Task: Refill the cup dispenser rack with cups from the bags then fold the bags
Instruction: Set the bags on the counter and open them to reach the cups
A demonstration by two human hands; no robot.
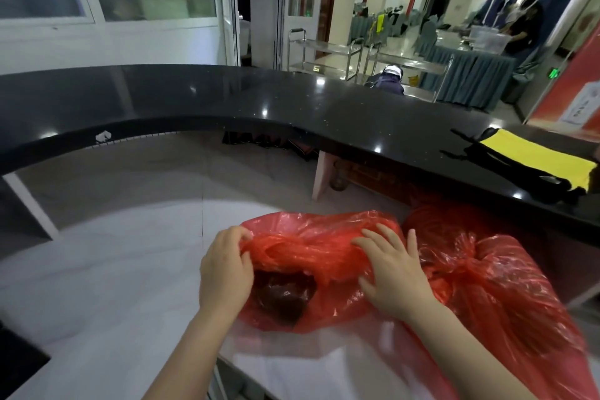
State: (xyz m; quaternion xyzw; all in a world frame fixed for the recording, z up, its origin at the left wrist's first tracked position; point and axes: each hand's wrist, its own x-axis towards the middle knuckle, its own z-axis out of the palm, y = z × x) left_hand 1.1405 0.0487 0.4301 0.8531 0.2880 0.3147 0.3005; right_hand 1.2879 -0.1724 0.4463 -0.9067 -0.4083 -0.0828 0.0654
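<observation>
Left hand [225,273] at 7 o'clock of red bag [311,250], fingers curled, pinching bag's left rim. Right hand [394,276] at 4 o'clock of same bag, palm down, fingers spread flat on crumpled plastic. Bag lay on white lower counter [97,269], mouth gaping, dark contents inside. Second red bag [487,269], knotted, touching at 3 o'clock. Black raised counter [227,97] overhung at 12 o'clock. Open counter surface lay toward 9 o'clock.
</observation>
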